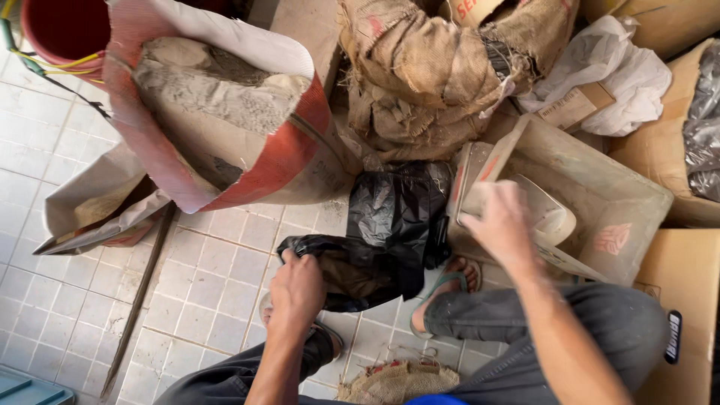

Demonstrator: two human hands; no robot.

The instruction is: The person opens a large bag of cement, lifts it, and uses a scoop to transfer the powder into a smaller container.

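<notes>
My left hand (298, 289) grips the near rim of a black plastic bag (394, 217) that lies open on the tiled floor between my feet. Brownish material shows inside the bag's mouth (351, 276). My right hand (499, 223) holds the edge of a dusty white plastic container (480, 191), tilted over a larger dirty plastic tub (607, 199) to the right of the bag. I am crouched, with sandalled feet on either side of the bag.
An open red-and-white sack of grey powder (225, 112) leans at the upper left, with a red bucket (60, 30) behind it. Burlap sacks (427, 75) stand at the top centre. Cardboard boxes (679, 300) line the right. A thin stick (139, 300) lies on the tiles.
</notes>
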